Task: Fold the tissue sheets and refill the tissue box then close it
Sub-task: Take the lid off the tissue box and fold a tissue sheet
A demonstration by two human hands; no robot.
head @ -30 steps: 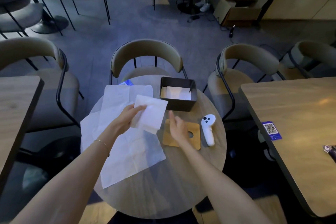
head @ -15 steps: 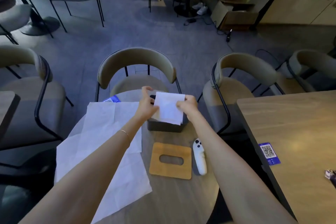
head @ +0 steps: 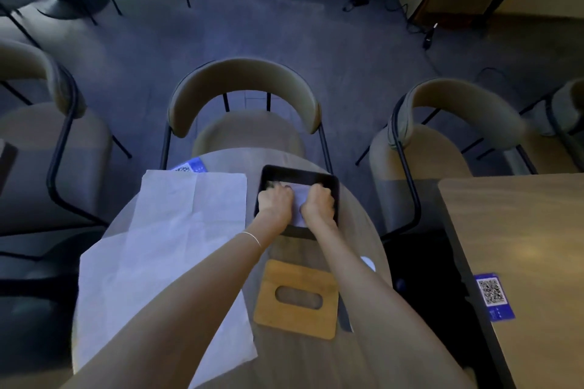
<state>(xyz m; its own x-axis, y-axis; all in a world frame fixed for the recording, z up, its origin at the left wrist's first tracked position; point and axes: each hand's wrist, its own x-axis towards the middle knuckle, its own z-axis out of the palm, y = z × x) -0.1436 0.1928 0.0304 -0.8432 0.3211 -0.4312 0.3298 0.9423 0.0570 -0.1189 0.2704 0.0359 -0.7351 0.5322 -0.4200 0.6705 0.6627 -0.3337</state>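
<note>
The black tissue box [head: 331,181] stands open at the far side of the round table. Both hands are down inside it, knuckles up. My left hand [head: 274,203] and my right hand [head: 318,205] press on a folded white tissue [head: 299,199] that shows between them in the box. The fingertips are hidden, so their grip on the sheet is unclear. Several unfolded white tissue sheets [head: 164,249] lie spread over the left of the table. The wooden lid [head: 297,298] with its oval slot lies flat on the table just in front of the box.
A white controller [head: 368,262] peeks out behind my right forearm. A blue QR card [head: 189,165] lies under the sheets' far edge. A beige chair [head: 243,98] stands behind the round table [head: 357,230]. A second wooden table [head: 518,246] is at the right.
Both hands carried the folded tissue from in front of the box down into the box, and now press on it there. The camera tilted further down.
</note>
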